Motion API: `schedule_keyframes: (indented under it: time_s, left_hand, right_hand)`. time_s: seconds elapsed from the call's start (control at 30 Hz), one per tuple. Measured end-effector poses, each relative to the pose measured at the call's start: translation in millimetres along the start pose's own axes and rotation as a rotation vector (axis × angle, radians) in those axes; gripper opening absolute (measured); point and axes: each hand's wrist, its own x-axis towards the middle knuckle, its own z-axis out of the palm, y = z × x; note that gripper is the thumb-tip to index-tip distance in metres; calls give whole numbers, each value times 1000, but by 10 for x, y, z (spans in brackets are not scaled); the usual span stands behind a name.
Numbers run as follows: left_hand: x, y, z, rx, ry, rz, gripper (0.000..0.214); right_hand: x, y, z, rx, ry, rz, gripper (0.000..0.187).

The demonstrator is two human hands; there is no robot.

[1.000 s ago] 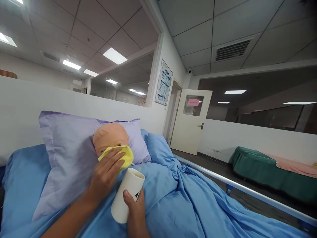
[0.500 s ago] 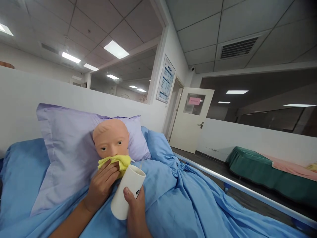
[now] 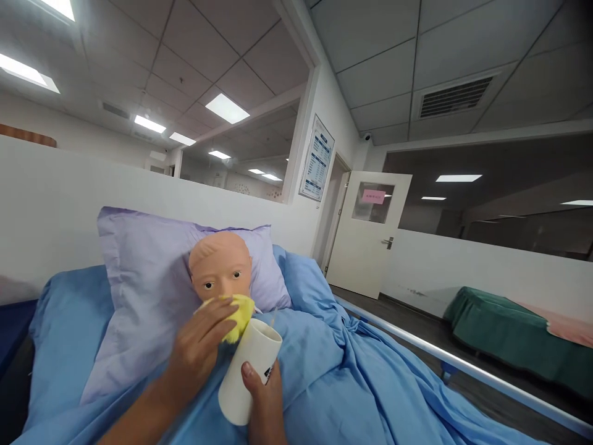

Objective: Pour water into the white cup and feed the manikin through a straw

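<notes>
A manikin head (image 3: 220, 264) lies on a lilac pillow (image 3: 143, 290) in a bed, covered to the chin by a blue sheet (image 3: 324, 377). My left hand (image 3: 199, 349) presses a yellow cloth (image 3: 238, 312) against the manikin's mouth, fingers closed on the cloth. Just below the chin, my right hand (image 3: 264, 395) grips a white cup (image 3: 248, 371), thumb on its side. The cup stands upright and a thin straw shows at its rim.
A metal bed rail (image 3: 454, 368) runs along the bed's right side. Beyond it stands a second bed with a green cover (image 3: 504, 340). A white door (image 3: 365, 232) is ajar at the back. A white partition wall (image 3: 55, 204) stands behind the pillow.
My left hand slid the yellow cloth down from the manikin's upper face to its mouth, then wiped across there. The cup in my right hand stayed beside the chin. The view shifted slightly left.
</notes>
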Motion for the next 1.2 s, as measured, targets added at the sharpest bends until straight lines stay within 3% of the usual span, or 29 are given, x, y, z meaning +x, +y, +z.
schedule_keyframes:
  time_s: [0.1, 0.17, 0.3, 0.43, 0.63, 0.77, 0.9, 1.13, 1.2]
  left_hand:
    - [306, -55, 19, 19, 115, 31, 41]
    - [379, -109, 103, 64, 88, 69, 37]
    - [232, -179, 323, 170, -54, 114, 33]
    - [12, -154, 430, 216, -38, 110, 31]
    - [-208, -71, 360, 143, -81, 92, 24]
    - [-354, -30, 281, 83, -137, 28, 23]
    - [-434, 11, 210, 19, -159, -21, 26]
    - [-126, 31, 146, -11, 27, -1, 42]
    - [-18, -6, 166, -14, 33, 8, 43]
  right_hand:
    - [-29, -29, -3, -35, 52, 33, 68]
    - [-36, -36, 1, -49, 58, 44, 66]
    - [11, 3, 50, -10, 73, -25, 59]
    - [83, 78, 57, 34, 59, -137, 63]
    - [11, 40, -84, -62, -13, -10, 56]
    - [-35, -7, -76, 0, -26, 7, 49]
    - [-41, -5, -80, -3, -25, 55, 56]
    - [-56, -53, -76, -18, -28, 69, 59]
    - [-57, -90, -49, -16, -36, 67, 59]
